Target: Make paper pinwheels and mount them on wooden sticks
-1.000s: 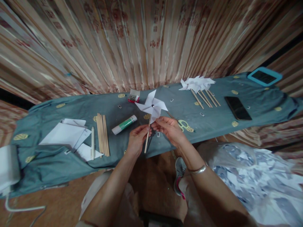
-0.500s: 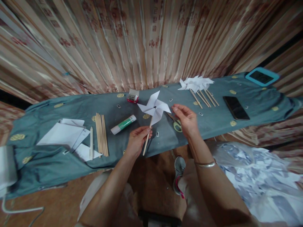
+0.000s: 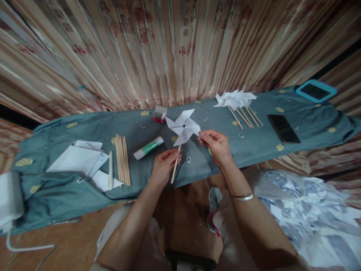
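Observation:
A white paper pinwheel (image 3: 184,127) on a wooden stick, with a dark pin at its centre, is held up over the table. My left hand (image 3: 164,165) pinches the stick below the blades. At the right blade's tip, the thumb and forefinger of my right hand (image 3: 216,145) are closed on the paper's edge. Behind that hand, the scissors are almost wholly hidden. A glue stick (image 3: 148,148) with a green label lies left of the pinwheel. Near its left blade stands a small open red box (image 3: 159,116) of pins.
Several finished pinwheels (image 3: 237,99) lie at the back right, near a phone (image 3: 283,129) and a blue-framed device (image 3: 316,91). To the left are wooden sticks (image 3: 123,160), a white pen-like rod (image 3: 111,169) and paper sheets (image 3: 75,160). A bag of paper scraps (image 3: 301,210) sits lower right.
My right hand has moved slightly left and down, from beside the pinwheel onto its right blade. The blades have turned a little. My left hand keeps its hold on the stick.

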`<control>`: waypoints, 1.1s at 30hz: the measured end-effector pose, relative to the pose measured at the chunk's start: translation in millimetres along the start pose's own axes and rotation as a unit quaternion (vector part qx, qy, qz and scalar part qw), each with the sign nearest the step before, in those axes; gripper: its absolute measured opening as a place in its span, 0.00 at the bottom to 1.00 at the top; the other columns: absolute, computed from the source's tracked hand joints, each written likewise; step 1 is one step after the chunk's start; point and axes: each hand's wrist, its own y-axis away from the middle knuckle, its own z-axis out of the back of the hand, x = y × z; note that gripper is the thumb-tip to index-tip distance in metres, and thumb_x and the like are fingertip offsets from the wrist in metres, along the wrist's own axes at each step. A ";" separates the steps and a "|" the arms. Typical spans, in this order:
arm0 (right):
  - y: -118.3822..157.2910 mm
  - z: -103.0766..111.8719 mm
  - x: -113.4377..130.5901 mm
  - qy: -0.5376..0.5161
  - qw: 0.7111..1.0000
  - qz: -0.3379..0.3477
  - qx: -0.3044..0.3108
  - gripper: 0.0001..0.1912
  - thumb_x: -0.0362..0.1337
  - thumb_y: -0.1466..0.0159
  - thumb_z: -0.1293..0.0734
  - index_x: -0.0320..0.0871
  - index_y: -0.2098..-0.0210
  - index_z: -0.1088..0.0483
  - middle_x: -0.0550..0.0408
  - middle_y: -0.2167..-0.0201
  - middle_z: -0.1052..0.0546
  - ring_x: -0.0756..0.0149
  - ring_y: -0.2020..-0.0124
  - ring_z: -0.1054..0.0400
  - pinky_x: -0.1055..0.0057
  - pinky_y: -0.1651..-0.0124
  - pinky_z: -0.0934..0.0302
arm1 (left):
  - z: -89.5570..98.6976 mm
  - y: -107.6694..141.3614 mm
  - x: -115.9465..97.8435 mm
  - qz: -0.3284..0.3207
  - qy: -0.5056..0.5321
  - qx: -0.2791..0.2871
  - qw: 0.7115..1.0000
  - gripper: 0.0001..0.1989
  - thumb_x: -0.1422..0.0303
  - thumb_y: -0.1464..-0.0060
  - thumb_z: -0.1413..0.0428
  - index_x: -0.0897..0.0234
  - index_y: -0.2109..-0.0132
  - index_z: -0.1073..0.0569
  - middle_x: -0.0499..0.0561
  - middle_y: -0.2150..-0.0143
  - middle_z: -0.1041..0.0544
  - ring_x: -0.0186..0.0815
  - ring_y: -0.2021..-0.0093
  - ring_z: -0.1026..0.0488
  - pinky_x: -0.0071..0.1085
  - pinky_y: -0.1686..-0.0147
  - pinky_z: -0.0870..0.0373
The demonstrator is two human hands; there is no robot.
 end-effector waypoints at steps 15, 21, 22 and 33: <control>14.1 -14.8 -6.9 -0.008 0.998 -0.035 0.054 0.18 0.51 0.60 0.21 0.45 0.80 0.25 0.59 0.82 0.23 0.73 0.79 0.35 0.74 0.73 0.40 | -2.2 -0.9 -4.0 -0.012 0.011 -0.020 1.000 0.20 0.63 0.77 0.26 0.67 0.73 0.20 0.48 0.77 0.21 0.26 0.77 0.28 0.21 0.73 0.31; 16.7 -18.7 -7.9 -0.003 0.996 -0.043 0.078 0.18 0.51 0.59 0.21 0.45 0.81 0.25 0.59 0.81 0.23 0.71 0.79 0.34 0.72 0.72 0.39 | -1.8 -1.0 -4.2 -0.019 0.002 -0.014 1.000 0.19 0.64 0.74 0.27 0.67 0.71 0.21 0.48 0.76 0.22 0.26 0.77 0.29 0.22 0.73 0.32; 17.1 -19.3 -8.2 -0.004 0.996 -0.044 0.079 0.18 0.50 0.59 0.21 0.45 0.82 0.26 0.58 0.81 0.23 0.71 0.79 0.34 0.72 0.72 0.39 | -1.8 -0.9 -4.3 -0.018 0.001 -0.014 1.000 0.19 0.64 0.74 0.27 0.67 0.71 0.21 0.48 0.76 0.22 0.26 0.78 0.29 0.23 0.73 0.32; 22.1 -28.2 -9.6 -0.023 0.993 -0.066 0.100 0.18 0.50 0.59 0.21 0.45 0.82 0.26 0.59 0.81 0.23 0.72 0.78 0.33 0.72 0.70 0.37 | -1.3 -0.9 -2.5 -0.018 0.001 -0.007 1.000 0.19 0.64 0.73 0.27 0.67 0.71 0.21 0.48 0.77 0.23 0.26 0.77 0.29 0.23 0.72 0.33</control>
